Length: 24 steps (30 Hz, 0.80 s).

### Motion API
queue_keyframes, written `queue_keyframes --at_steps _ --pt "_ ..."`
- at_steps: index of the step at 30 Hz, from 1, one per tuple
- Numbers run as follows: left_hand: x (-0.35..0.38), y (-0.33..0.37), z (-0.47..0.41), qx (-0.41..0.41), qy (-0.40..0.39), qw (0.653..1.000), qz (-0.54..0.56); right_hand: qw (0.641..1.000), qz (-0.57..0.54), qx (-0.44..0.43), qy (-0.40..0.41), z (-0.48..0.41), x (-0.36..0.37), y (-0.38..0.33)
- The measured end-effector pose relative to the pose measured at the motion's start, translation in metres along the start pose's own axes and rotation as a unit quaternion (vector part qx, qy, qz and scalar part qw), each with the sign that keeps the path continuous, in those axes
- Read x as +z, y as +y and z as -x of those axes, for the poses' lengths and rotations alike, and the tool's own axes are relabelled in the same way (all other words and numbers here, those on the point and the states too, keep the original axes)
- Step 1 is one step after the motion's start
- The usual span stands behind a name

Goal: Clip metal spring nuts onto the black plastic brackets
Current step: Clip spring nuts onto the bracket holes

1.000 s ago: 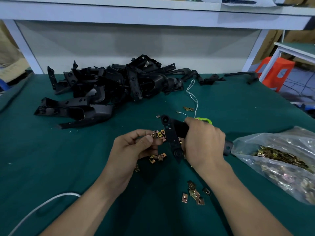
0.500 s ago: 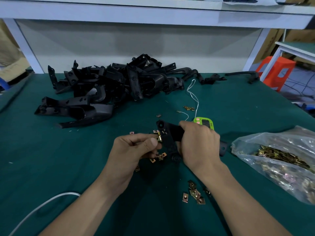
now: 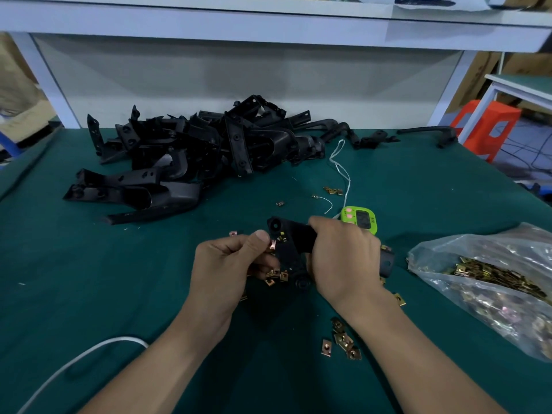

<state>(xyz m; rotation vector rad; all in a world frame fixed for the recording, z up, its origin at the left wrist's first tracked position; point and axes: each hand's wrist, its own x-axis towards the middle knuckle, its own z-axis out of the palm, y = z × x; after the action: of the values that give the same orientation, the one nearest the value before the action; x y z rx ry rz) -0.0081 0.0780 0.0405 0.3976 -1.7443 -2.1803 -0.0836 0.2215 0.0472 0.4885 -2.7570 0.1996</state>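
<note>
In the head view we see the right hand (image 3: 343,264) curled round one black bracket (image 3: 294,245), over the green table (image 3: 89,279). The left hand (image 3: 225,265) pinches a copper-coloured spring nut (image 3: 272,244) between thumb and fingers (image 3: 239,249). The nut touches the bracket's left edge, just below its round hole. Loose nuts (image 3: 343,342) lie near the right wrist, and the pile of brackets (image 3: 194,153) lies behind

Dim, cool light, soft shadows on the green table (image 3: 89,294), wide-angle bowing at edges.
</note>
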Motion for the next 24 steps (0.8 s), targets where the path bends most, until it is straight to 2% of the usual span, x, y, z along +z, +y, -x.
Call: queue_keyframes --at_steps 9,14,17,21,24 --pt "0.003 -0.014 -0.001 0.026 0.108 0.994 -0.02 0.999 0.012 -0.005 -0.03 0.002 0.001 -0.008" --pt "0.001 -0.021 -0.004 0.025 0.138 0.99 -0.009 0.999 0.008 -0.008 -0.045 0.003 -0.002 -0.011" --pt "0.0 -0.023 -0.005 0.026 0.133 0.99 -0.025 0.999 0.009 -0.01 -0.05 0.006 -0.004 -0.014" --pt "-0.005 -0.023 -0.002 0.071 0.102 0.986 -0.112 0.999 0.015 -0.01 -0.045 0.006 -0.004 -0.014" --pt "-0.007 -0.02 -0.001 0.073 0.088 0.984 -0.138 0.999 0.024 -0.018 -0.032 0.007 -0.003 -0.012"
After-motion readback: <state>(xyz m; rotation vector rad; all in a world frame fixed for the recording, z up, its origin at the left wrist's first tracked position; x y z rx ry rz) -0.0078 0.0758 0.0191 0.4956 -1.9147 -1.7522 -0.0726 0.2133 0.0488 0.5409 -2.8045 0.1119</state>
